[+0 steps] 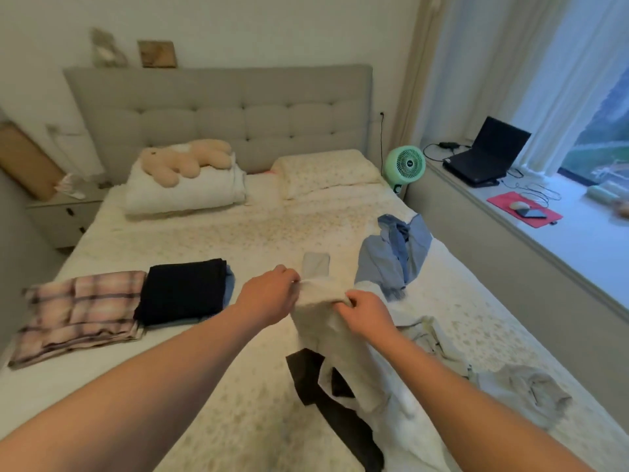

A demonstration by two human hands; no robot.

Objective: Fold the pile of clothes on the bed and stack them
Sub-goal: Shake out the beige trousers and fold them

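Observation:
I hold a white garment (332,332) up over the bed (238,240). My left hand (269,294) pinches its top edge on the left, and my right hand (366,315) grips the same edge on the right. The cloth hangs down toward a black garment (326,396) lying under it. A folded plaid piece (81,311) and a folded black piece (183,289) on top of a blue one lie side by side on the left. A small folded grey item (316,264) sits just beyond my hands. Unfolded blue clothes (394,257) and pale crumpled ones (524,393) lie on the right.
A folded white duvet (190,192) with a plush toy (187,160) and a pillow (326,172) lie by the grey headboard (221,107). A green fan (405,165) stands at the bed's right. The windowsill holds a laptop (483,151). A nightstand (64,212) is at the left.

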